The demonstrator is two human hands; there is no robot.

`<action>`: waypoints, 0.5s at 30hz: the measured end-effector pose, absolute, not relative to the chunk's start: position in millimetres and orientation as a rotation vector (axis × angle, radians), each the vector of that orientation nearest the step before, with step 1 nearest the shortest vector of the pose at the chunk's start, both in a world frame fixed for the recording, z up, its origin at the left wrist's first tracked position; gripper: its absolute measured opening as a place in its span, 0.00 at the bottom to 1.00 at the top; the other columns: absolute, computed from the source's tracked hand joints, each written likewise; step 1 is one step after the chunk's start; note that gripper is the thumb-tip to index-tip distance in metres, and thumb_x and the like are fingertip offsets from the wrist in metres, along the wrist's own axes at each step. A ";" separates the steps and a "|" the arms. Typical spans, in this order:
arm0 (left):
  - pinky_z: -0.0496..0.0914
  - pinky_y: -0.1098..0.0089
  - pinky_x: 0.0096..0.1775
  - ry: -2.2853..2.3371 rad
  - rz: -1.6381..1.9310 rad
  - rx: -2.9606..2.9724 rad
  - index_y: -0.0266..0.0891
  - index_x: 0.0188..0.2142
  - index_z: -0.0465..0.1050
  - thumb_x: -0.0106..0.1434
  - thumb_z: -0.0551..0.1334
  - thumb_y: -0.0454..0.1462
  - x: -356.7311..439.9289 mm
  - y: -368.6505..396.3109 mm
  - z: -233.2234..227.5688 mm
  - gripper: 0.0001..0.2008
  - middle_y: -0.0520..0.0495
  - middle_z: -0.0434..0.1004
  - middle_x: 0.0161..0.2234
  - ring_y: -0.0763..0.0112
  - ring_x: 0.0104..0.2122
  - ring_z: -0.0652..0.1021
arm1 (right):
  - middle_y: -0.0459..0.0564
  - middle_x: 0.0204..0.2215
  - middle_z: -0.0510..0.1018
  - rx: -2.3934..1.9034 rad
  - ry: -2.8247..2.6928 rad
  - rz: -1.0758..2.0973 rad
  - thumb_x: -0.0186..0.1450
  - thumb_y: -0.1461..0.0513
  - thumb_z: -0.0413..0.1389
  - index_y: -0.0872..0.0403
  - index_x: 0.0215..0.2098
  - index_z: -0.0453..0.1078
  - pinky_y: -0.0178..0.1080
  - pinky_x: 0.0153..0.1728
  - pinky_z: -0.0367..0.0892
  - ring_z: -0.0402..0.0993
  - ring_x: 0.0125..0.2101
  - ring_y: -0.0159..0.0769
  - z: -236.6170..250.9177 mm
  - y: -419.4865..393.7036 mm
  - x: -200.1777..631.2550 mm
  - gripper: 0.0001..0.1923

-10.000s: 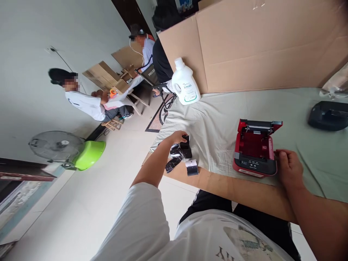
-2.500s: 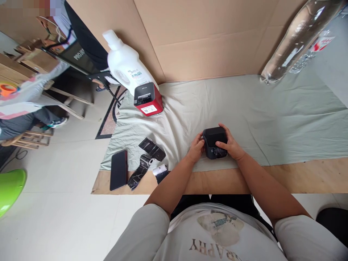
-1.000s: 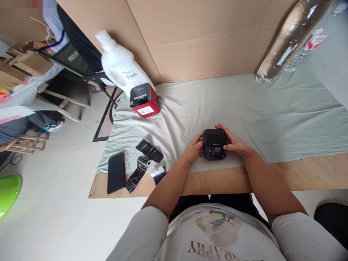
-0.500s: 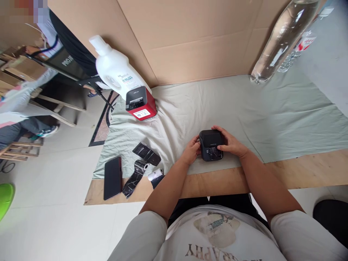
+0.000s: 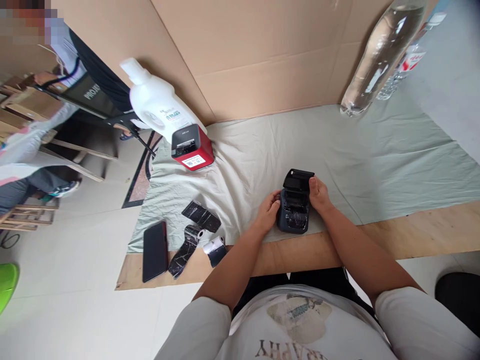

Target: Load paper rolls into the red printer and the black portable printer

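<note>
Black label printer (image 5: 295, 210) sits near the front edge of the table, on the pale green cloth (image 5: 375, 150), directly ahead of the person. Lid is swung up and back toward 12 o'clock; the roll bay is exposed and something dark and glossy lies in it, likely a wrapped roll, though detail is too small to confirm.

Left hand (image 5: 268, 212) presses against the printer's 9 o'clock side, fingers curled onto the casing. Right hand (image 5: 318, 192) grips the 3 o'clock side up near the lid hinge, thumb at the lid edge. Both hands clamp the unit between them; neither holds anything loose.

Progress, judged: opening is done. Loading looks unfinished, since the lid stands up and no paper end shows at the slot. Seating the roll and closing appear to remain.

At 9 o'clock from the printer: two strips of black marbled wrapper (image 5: 200, 216), a small white paper roll (image 5: 213, 246) at the table edge, and a black phone (image 5: 155, 245) lying flat further out.
At 11 o'clock: red printer (image 5: 192, 148), lid shut, touching or just in front of a white jug (image 5: 155, 106).
At 1 o'clock, well apart: clear plastic bottle (image 5: 377, 57) against the cardboard wall (image 5: 262, 50).
Far left, off the table: another person's sleeve and a chair.
</note>
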State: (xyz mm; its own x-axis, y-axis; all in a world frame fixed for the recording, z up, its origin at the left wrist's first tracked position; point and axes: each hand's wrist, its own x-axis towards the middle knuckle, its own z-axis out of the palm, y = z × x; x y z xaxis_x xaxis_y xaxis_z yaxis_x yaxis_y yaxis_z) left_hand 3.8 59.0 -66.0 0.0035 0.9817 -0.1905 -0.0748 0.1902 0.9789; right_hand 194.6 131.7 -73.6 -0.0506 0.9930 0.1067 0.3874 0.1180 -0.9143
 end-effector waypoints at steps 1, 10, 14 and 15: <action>0.67 0.62 0.48 1.313 1.147 1.048 0.43 0.48 0.73 0.62 0.61 0.42 5.6 57.5 -65.4 0.15 0.45 0.78 0.44 0.62 0.45 0.74 | 0.55 0.32 0.76 -1.403 -1.597 0.912 0.62 0.30 0.33 0.50 0.39 0.71 0.52 0.45 0.69 0.74 0.40 0.50 -73.7 131.5 193.6 0.41; 0.66 0.61 0.45 1.796 1.280 1.360 0.42 0.34 0.73 0.59 0.64 0.35 6.8 44.0 -33.2 0.03 0.45 0.72 0.37 0.63 0.35 0.70 | 0.53 0.35 0.80 -1.356 -1.802 0.904 0.67 0.37 0.41 0.50 0.51 0.71 0.49 0.43 0.69 0.75 0.38 0.46 -73.3 131.3 188.7 0.33; 0.62 0.54 0.52 1.564 1.129 1.624 0.44 0.32 0.76 0.59 0.62 0.31 15.9 48.8 -11.1 0.06 0.43 0.75 0.34 0.55 0.42 0.69 | 0.55 0.41 0.80 -1.337 -1.812 0.881 0.68 0.38 0.41 0.49 0.46 0.73 0.51 0.45 0.68 0.75 0.42 0.48 -75.6 133.2 188.8 0.31; 0.61 0.52 0.53 1.518 1.075 1.660 0.43 0.31 0.77 0.58 0.62 0.30 18.9 53.2 -8.2 0.07 0.42 0.76 0.34 0.52 0.43 0.69 | 0.55 0.41 0.80 -1.334 -1.816 0.875 0.68 0.38 0.41 0.49 0.45 0.73 0.50 0.45 0.68 0.75 0.43 0.48 -76.1 133.6 189.0 0.30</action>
